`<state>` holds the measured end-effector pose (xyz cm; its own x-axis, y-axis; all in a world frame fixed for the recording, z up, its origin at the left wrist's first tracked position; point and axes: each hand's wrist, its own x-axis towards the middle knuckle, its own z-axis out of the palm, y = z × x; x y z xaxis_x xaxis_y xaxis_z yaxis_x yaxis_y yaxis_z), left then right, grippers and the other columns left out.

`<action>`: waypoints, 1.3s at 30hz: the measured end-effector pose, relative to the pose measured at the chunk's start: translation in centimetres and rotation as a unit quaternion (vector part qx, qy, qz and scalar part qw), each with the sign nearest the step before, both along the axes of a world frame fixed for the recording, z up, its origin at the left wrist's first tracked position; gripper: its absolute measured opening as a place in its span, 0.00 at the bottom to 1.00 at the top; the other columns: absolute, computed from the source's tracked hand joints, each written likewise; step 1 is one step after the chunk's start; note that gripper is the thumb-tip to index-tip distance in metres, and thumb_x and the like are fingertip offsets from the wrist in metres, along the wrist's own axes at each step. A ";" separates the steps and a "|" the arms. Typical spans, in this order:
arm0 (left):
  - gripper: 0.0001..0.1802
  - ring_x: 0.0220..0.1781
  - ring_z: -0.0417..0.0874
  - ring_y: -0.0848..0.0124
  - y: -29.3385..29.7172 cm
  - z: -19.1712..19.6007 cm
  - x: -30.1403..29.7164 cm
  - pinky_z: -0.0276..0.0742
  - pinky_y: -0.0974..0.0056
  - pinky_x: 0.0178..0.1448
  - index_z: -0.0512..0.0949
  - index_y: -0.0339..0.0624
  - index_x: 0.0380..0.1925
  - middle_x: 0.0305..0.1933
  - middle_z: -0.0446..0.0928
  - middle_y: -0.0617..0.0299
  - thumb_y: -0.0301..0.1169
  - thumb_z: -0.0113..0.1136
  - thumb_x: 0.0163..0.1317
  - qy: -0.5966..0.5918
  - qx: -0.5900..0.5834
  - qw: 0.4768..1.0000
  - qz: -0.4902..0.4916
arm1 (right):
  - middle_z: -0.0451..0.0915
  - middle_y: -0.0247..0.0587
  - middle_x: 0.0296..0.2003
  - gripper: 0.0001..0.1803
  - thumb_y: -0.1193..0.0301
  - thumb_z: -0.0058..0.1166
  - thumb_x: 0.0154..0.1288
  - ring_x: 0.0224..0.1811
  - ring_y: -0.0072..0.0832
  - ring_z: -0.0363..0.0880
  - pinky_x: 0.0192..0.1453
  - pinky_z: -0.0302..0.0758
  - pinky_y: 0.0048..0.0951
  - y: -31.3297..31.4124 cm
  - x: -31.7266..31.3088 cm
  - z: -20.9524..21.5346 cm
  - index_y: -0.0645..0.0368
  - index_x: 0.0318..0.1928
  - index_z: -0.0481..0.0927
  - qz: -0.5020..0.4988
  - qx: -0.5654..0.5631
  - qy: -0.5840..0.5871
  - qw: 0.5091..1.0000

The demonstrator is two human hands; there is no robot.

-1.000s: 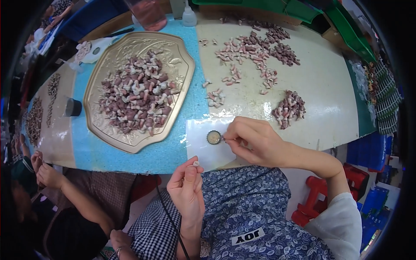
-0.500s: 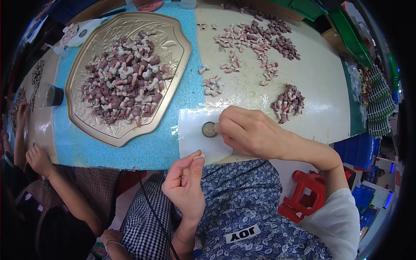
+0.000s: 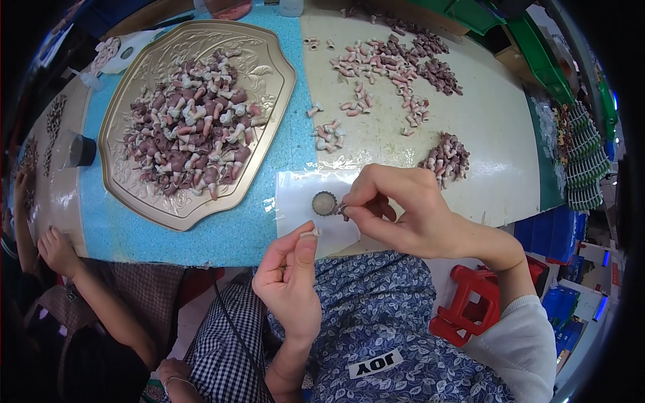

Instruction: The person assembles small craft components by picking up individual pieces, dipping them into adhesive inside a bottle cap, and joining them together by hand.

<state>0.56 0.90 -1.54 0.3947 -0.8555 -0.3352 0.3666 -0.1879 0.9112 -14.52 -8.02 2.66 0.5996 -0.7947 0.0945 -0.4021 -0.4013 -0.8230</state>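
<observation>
Small pale piece (image 3: 313, 232) pinched between thumb and forefinger of the left hand (image 3: 290, 282), held up just off the near edge of the surface (image 3: 497, 134), right in front of the blue patterned apron (image 3: 396, 336). Grip clamped on it, fingertips together. Sits closer to the round metal cap (image 3: 324, 203) than half a second ago, when the left hand hung lower and further from the edge. Looks like being brought up to meet whatever the other hand is preparing.

Right hand (image 3: 403, 211) resting on the clear plastic sheet (image 3: 299, 201), fingertips pressed together on a tiny dark bit (image 3: 342, 210) just beside the cap. Barely shifted against the earlier views: same spot on the sheet, same pinch, still hovering at the cap's rim. Hard to tell what the dark bit is, too small.

Further out: small heap of pink and brown pieces (image 3: 445, 160) just beyond the right hand, a little cluster (image 3: 328, 134) past the sheet, a wide scatter (image 3: 396, 60) at the far side. Big golden embossed tray (image 3: 269, 74) to the left, piled with the same mushroom-like pieces (image 3: 191, 134). Dark cup (image 3: 79, 150) further left. Another person's hand (image 3: 57, 248) low at the left edge, apart from the work. Red stool (image 3: 470, 309) below on the right.
</observation>
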 end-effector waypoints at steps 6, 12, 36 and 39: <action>0.11 0.17 0.53 0.89 -0.4 0.6 -0.3 0.43 0.77 0.20 0.77 0.28 0.43 0.19 0.65 0.75 0.25 0.57 0.64 0.164 -0.021 0.986 -0.012 | 0.78 0.41 0.30 0.06 0.85 0.56 0.57 0.23 0.16 0.71 0.27 0.67 0.18 1.3 -0.3 -0.3 0.68 0.34 0.74 -0.064 0.120 -0.143 0.980; 0.15 0.16 0.49 0.88 0.0 0.6 -1.1 0.41 0.76 0.19 0.73 0.27 0.46 0.18 0.58 0.77 0.30 0.53 0.68 0.178 -0.020 0.984 -0.017 | 0.75 0.35 0.21 0.05 0.82 0.58 0.56 0.17 0.14 0.68 0.19 0.63 0.17 2.5 0.9 -1.2 0.67 0.32 0.74 -0.093 0.071 -0.208 0.971; 0.08 0.17 0.73 0.56 0.0 -1.7 -0.8 0.68 0.57 0.22 0.69 0.37 0.22 0.19 0.68 0.54 0.24 0.50 0.60 -0.363 -0.261 0.881 -0.154 | 0.74 0.46 0.33 0.08 0.89 0.49 0.58 0.34 0.23 0.72 0.39 0.68 0.21 5.7 -0.4 -0.4 0.66 0.34 0.67 -0.093 0.154 -0.136 0.974; 0.08 0.17 0.72 0.56 -0.1 -1.2 -0.8 0.67 0.56 0.21 0.69 0.37 0.21 0.18 0.67 0.54 0.24 0.49 0.60 -0.355 -0.298 0.874 -0.145 | 0.74 0.47 0.34 0.07 0.88 0.48 0.59 0.34 0.23 0.71 0.39 0.68 0.21 7.0 0.2 -0.3 0.66 0.35 0.67 -0.144 0.181 -0.211 0.950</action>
<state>-0.24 0.77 -2.76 0.0591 -0.8938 0.4446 -0.3158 0.4058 0.8577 -14.28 -1.02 2.32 0.3212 -0.9465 -0.0326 -0.0557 0.0155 -0.9983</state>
